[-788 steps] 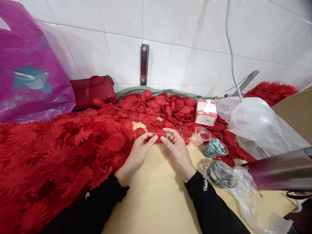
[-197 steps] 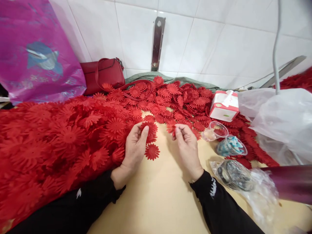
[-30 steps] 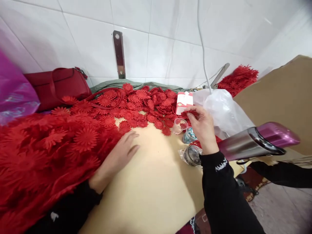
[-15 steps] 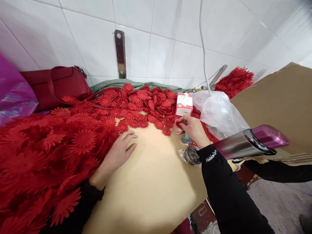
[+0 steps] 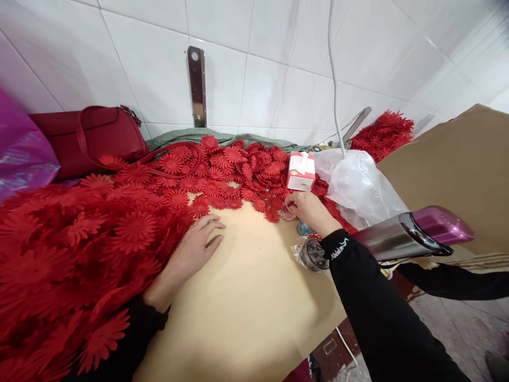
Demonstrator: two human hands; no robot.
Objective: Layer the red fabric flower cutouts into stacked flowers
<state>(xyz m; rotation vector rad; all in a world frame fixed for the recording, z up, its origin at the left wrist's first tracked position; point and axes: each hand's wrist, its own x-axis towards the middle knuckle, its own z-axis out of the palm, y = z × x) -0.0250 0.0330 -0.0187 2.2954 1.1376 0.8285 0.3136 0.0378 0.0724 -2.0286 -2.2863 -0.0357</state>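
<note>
My left hand (image 5: 193, 249) rests palm down on the tan tabletop (image 5: 254, 286), fingers stretched and slightly apart. Beside and behind it rises a large heap of red flower-shaped pieces (image 5: 137, 228). At the right, my right hand (image 5: 312, 209) has its fingers bent together over a small clear plastic thing (image 5: 287, 214). What is between those fingertips is hidden. Just past this hand stands a red and white tissue box (image 5: 301, 172). Below its wrist are a small bluish container (image 5: 304, 229) and a round dark container (image 5: 313, 254) in clear plastic wrapping.
A steel flask with a purple cap (image 5: 401, 233) leans beside my right forearm. Behind it lie a white plastic bag (image 5: 358, 178) and a cardboard sheet (image 5: 449, 175). A red handbag (image 5: 103, 138) and purple bag (image 5: 24, 148) are at left, against the tiled wall (image 5: 238, 63).
My right hand has lowered slightly at the small clear plastic thing; the red bit that showed at its fingertips is now out of sight. My left hand has stayed in place.
</note>
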